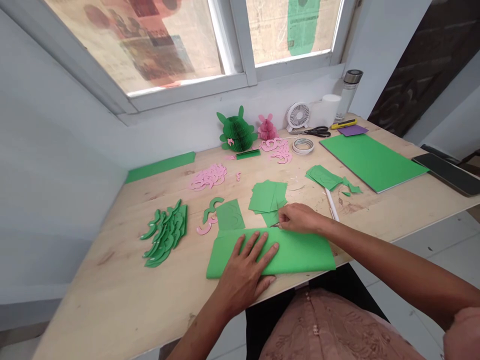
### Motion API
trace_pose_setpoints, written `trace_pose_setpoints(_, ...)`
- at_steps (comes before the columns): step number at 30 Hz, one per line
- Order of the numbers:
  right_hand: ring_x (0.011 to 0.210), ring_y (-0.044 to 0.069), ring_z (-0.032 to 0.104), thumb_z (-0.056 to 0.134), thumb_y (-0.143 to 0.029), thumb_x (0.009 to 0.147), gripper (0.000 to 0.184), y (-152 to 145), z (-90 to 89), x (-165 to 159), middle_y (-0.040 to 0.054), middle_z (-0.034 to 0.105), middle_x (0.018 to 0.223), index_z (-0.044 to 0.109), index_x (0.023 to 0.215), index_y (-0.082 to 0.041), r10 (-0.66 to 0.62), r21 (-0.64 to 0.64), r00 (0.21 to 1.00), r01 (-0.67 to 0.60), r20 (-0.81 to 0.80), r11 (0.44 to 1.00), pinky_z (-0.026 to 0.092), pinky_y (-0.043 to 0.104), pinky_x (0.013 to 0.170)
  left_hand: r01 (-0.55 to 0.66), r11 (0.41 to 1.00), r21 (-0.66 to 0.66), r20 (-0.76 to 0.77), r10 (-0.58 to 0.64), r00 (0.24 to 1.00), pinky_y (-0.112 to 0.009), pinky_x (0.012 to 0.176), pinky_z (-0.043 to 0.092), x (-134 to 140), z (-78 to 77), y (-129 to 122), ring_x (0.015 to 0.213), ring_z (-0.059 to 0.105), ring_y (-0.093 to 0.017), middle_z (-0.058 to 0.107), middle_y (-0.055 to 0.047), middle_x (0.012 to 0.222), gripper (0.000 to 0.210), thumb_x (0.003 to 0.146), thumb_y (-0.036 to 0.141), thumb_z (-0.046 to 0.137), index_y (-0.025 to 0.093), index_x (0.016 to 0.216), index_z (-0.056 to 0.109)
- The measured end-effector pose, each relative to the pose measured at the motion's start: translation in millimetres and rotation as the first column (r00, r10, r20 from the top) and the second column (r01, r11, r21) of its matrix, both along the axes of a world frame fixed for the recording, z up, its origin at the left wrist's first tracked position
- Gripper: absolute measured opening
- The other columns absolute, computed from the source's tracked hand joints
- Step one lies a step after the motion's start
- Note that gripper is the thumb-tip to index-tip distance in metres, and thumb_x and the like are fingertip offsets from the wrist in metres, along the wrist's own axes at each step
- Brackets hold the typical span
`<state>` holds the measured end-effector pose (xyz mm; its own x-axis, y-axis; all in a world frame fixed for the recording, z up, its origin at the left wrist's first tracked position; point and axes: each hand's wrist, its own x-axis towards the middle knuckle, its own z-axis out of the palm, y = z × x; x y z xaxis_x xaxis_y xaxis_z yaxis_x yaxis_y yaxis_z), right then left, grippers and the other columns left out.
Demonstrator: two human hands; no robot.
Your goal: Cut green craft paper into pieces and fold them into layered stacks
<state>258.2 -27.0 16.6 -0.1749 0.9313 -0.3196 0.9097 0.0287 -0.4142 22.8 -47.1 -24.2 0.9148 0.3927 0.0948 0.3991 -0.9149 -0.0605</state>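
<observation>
My left hand [245,270] lies with spread fingers on a folded sheet of green paper [303,252] at the table's front edge, pressing it flat. My right hand [298,218] is closed in a pinch at the sheet's far edge. From its fingertips pokes a thin dark blade-like piece [275,225]; most of it is hidden. Just beyond the fold lie a green card with a drawn curved outline [230,214], a stack of green paper squares [267,196], and green [212,209] and pink [204,228] curved cut-outs.
Green curved cut-outs [165,237] are heaped at left, pink ones [209,177] behind. Farther back stand green [238,134] and pink [267,129] honeycomb paper figures, a small fan [298,116], tape [303,145] and scissors [317,131]. A green sheet [371,157], white pen [332,204] and phone [448,172] lie right.
</observation>
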Motion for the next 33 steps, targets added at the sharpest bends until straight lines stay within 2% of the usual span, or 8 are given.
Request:
trace_pose_setpoints(7, 0.067, 0.013, 0.057, 0.057, -0.02, 0.075, 0.007, -2, -5.2, 7, 0.0021, 0.068, 0.075, 0.062, 0.074, -0.017, -0.06, 0.02, 0.99, 0.063, -0.124, 0.998, 0.034, 0.021, 0.054, 0.009, 1.0, 0.01, 0.002, -0.009, 1.0, -0.05, 0.108, 0.024, -1, -0.9, -1, 0.135, 0.031, -0.03, 0.035, -0.01, 0.147, 0.064, 0.087, 0.046, 0.048, 0.027, 0.144, 0.027)
trace_pose_setpoints(11, 0.064, 0.011, 0.057, 0.056, -0.021, 0.078, 0.008, 3, -1.5, 22, 0.0004, 0.068, 0.072, 0.063, 0.076, -0.017, -0.146, 0.047, 0.979, 0.154, -0.144, 0.987, 0.033, 0.019, 0.052, 0.014, 1.0, 0.009, 0.009, -0.014, 1.0, -0.049, 0.107, 0.026, -1, -1.3, -1, 0.134, 0.032, -0.03, 0.036, -0.01, 0.147, 0.063, 0.086, 0.044, 0.05, 0.028, 0.143, 0.029)
trace_pose_setpoints(18, 0.068, 0.014, 0.058, 0.054, -0.02, 0.079, 0.011, 26, 13.1, 63, 0.0041, 0.068, 0.073, 0.064, 0.074, -0.016, -0.333, 0.181, 0.943, 0.33, -0.013, 0.926, 0.033, 0.022, 0.055, 0.002, 1.0, 0.024, -0.003, -0.002, 1.0, -0.048, 0.105, 0.03, 0, 0.8, -2, 0.133, 0.034, -0.03, 0.039, -0.01, 0.145, 0.06, 0.087, 0.045, 0.049, 0.028, 0.142, 0.032)
trace_pose_setpoints(22, 0.082, 0.022, 0.06, 0.05, -0.023, 0.084, 0.018, 18, 18.0, 65, 0.011, 0.069, 0.088, 0.065, 0.088, -0.015, -0.398, 0.297, 0.915, 0.362, 0.068, 0.884, 0.037, 0.027, 0.063, 0.001, 1.0, 0.008, 0.015, -0.001, 1.0, -0.048, 0.106, 0.03, 0, 0.7, -2, 0.133, 0.035, -0.03, 0.039, -0.009, 0.145, 0.059, 0.087, 0.043, 0.049, 0.029, 0.142, 0.033)
trace_pose_setpoints(26, 0.099, 0.024, 0.058, 0.046, -0.027, 0.089, 0.025, -29, 12.4, 50, 0.0103, 0.067, 0.107, 0.063, 0.105, -0.016, -0.326, 0.4, 0.944, 0.278, 0.056, 0.873, 0.041, 0.033, 0.082, -0.005, 1.0, -0.027, 0.041, 0.007, 0.999, -0.049, 0.107, 0.028, 0, 1.8, 0, 0.134, 0.033, -0.03, 0.038, -0.009, 0.145, 0.059, 0.087, 0.044, 0.049, 0.029, 0.142, 0.033)
trace_pose_setpoints(29, 0.104, 0.023, 0.057, 0.045, -0.029, 0.092, 0.029, -76, -0.8, 34, 0.0115, 0.066, 0.11, 0.061, 0.11, -0.015, -0.114, 0.606, 0.993, 0.095, -0.008, 0.79, 0.042, 0.038, 0.089, -0.02, 0.998, -0.057, 0.032, 0.022, 0.999, -0.05, 0.107, 0.027, 2, 4.8, 1, 0.134, 0.032, -0.03, 0.037, -0.009, 0.146, 0.058, 0.088, 0.046, 0.046, 0.029, 0.142, 0.032)
trace_pose_setpoints(30, 0.108, 0.023, 0.056, 0.045, -0.029, 0.092, 0.031, -90, -5.6, 28, 0.0121, 0.065, 0.115, 0.06, 0.114, -0.014, -0.056, 0.634, 0.998, 0.04, 0.005, 0.772, 0.042, 0.039, 0.092, -0.023, 0.998, -0.067, 0.02, 0.024, 1.0, -0.05, 0.106, 0.027, 3, 6.1, 2, 0.134, 0.031, -0.03, 0.037, -0.009, 0.146, 0.058, 0.089, 0.047, 0.045, 0.029, 0.142, 0.031)
trace_pose_setpoints(33, 0.117, 0.026, 0.05, 0.047, -0.03, 0.091, 0.036, -118, -17.9, 14, 0.0116, 0.06, 0.125, 0.056, 0.123, -0.015, 0.062, 0.629, 0.992, -0.115, 0.106, 0.769, 0.038, 0.044, 0.099, -0.026, 0.995, -0.092, -0.01, 0.025, 1.0, -0.051, 0.106, 0.026, 6, 9.8, 3, 0.136, 0.029, -0.03, 0.035, -0.009, 0.147, 0.058, 0.09, 0.05, 0.041, 0.029, 0.143, 0.031)
